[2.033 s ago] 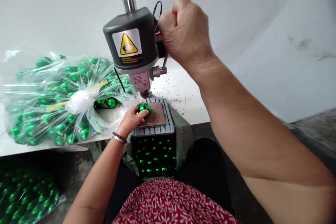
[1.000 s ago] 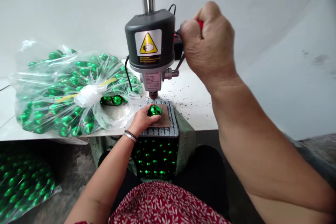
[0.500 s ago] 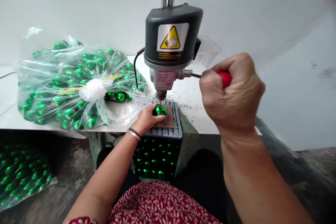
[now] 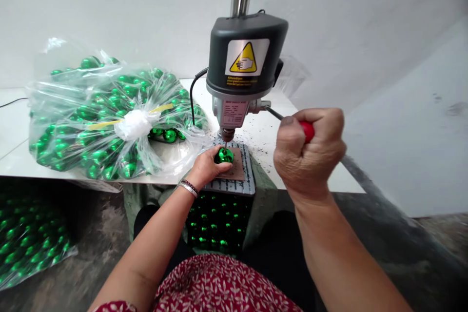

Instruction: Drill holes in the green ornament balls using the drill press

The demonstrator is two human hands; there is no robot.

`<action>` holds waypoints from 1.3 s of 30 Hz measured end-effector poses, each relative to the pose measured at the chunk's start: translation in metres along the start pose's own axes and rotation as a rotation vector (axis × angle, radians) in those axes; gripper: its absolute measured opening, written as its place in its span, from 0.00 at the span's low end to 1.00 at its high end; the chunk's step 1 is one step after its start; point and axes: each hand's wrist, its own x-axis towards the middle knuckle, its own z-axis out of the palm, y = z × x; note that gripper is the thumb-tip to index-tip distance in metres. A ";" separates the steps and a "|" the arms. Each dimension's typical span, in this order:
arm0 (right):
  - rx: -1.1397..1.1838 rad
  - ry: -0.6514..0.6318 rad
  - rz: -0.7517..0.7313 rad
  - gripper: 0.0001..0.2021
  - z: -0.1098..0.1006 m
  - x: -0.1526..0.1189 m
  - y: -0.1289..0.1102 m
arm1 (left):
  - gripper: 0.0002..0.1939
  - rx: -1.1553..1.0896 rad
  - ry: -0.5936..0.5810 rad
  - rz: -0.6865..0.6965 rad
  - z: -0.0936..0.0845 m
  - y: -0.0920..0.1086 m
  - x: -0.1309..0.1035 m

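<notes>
Under the bit of a small drill press (image 4: 246, 53), my left hand (image 4: 206, 168) pinches a shiny green bauble (image 4: 225, 155) between thumb and fingers. The bauble rests on a brown board (image 4: 237, 170) lying on the grey base plate (image 4: 249, 187). Just above, the thin drill bit (image 4: 225, 145) meets the top of the bauble; whether it has gone in, I cannot tell. My right hand (image 4: 310, 153) is wrapped around the red knob (image 4: 307, 131) of the feed lever (image 4: 274, 113), at the right of the press.
A tied clear plastic bag (image 4: 135, 124) full of green baubles lies on the white table (image 4: 343, 178) at left. Another bag of baubles (image 4: 32, 239) is on the floor at lower left. More baubles (image 4: 217, 224) show below the table edge. Dark shavings dot the tabletop.
My right hand has moved down with the knob, tilting the feed lever lower. My left hand keeps the bauble in place under the bit. The whole view has shifted slightly.
</notes>
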 end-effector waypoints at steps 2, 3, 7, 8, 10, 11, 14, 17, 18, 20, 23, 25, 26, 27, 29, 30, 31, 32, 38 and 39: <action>-0.004 0.027 -0.020 0.07 0.002 -0.006 0.005 | 0.28 -0.002 0.001 -0.012 0.000 0.000 0.000; -0.007 0.039 -0.034 0.07 0.004 -0.008 0.007 | 0.29 -0.010 0.004 -0.016 0.000 0.000 0.000; -0.004 0.089 -0.087 0.05 0.007 -0.016 0.014 | 0.27 -0.045 0.010 -0.006 0.002 -0.004 0.002; -0.003 0.100 -0.097 0.05 0.008 -0.017 0.016 | 0.25 -0.047 0.009 0.004 0.002 -0.005 0.002; -0.003 0.112 -0.113 0.04 0.009 -0.019 0.019 | 0.24 -0.050 0.008 0.016 0.002 -0.006 0.002; -0.004 0.112 -0.121 0.04 0.010 -0.021 0.020 | 0.23 -0.051 0.007 0.018 0.003 -0.006 0.002; 0.007 0.098 -0.147 0.02 0.012 -0.028 0.026 | 0.25 -0.060 0.013 0.011 0.003 -0.007 0.003; 0.034 0.078 -0.162 0.03 0.014 -0.036 0.032 | 0.29 -0.076 0.025 0.006 0.004 -0.008 0.003; 0.041 0.075 -0.161 0.03 0.014 -0.037 0.032 | 0.30 -0.077 0.025 0.004 0.004 -0.008 0.003; 0.045 0.081 -0.149 0.04 0.012 -0.031 0.028 | 0.30 -0.068 0.019 0.003 0.004 -0.009 0.003; 0.049 0.068 -0.090 0.07 0.008 -0.002 0.010 | 0.26 -0.047 0.014 0.012 0.004 -0.009 0.004; 0.065 0.018 -0.032 0.10 0.005 0.027 -0.006 | 0.26 -0.053 0.011 0.028 0.004 -0.009 0.003; 0.065 -0.032 -0.001 0.11 0.005 0.041 -0.012 | 0.27 -0.063 0.004 0.044 0.003 -0.010 0.002; 0.057 -0.077 0.037 0.11 0.004 0.053 -0.018 | 0.28 -0.077 -0.006 0.071 0.002 -0.010 -0.001; 0.024 -0.114 0.085 0.10 0.005 0.069 -0.024 | 0.29 -0.103 -0.035 0.140 -0.002 -0.010 -0.010; 0.014 -0.117 0.101 0.10 0.006 0.073 -0.025 | 0.30 -0.110 -0.058 0.174 -0.006 -0.010 -0.016; 0.012 -0.112 0.110 0.09 0.007 0.075 -0.026 | 0.30 -0.111 -0.092 0.204 -0.011 -0.010 -0.023; 0.016 -0.103 0.114 0.09 0.008 0.075 -0.025 | 0.32 -0.109 -0.132 0.224 -0.017 -0.010 -0.031; 0.004 -0.053 0.101 0.08 0.010 0.070 -0.022 | 0.21 -0.081 -0.060 0.129 -0.064 -0.021 -0.045; -0.006 -0.046 0.096 0.08 0.010 0.070 -0.022 | 0.18 -0.029 0.062 0.073 -0.072 -0.025 -0.038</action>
